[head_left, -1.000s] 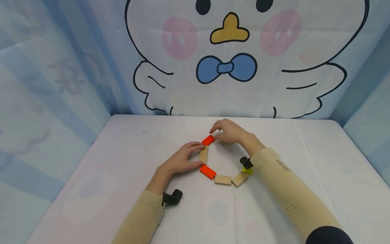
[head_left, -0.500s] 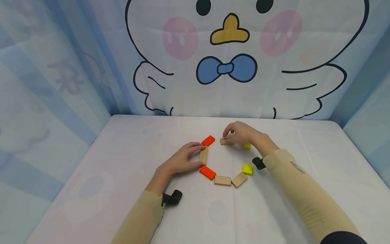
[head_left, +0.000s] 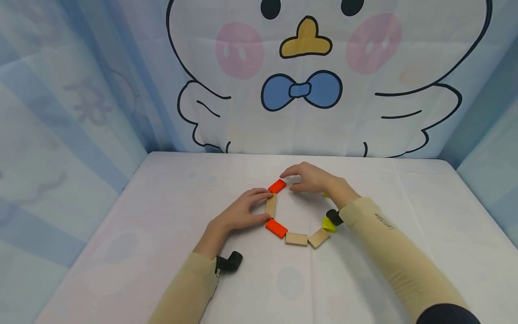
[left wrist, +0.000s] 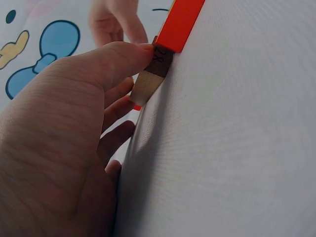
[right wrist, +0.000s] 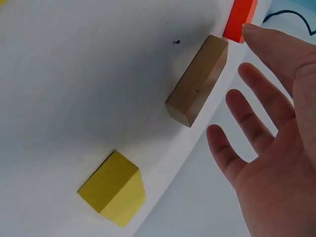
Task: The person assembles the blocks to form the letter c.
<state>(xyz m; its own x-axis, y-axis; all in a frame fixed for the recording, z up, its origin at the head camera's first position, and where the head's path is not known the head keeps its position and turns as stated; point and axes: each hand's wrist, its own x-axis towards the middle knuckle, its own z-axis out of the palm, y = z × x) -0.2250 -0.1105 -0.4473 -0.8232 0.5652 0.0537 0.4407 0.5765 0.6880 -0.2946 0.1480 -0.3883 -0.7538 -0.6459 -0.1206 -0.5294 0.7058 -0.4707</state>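
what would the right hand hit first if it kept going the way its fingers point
Probably the far orange block: the right hand points left over the wooden block, its fingertips just short of the orange one. It may hover above, so depth is unclear.

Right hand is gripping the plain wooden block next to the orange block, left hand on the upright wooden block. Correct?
Not quite. In the right wrist view the right hand is open, fingers spread above the plain wooden block, not gripping it. The left hand does hold the upright wooden block.
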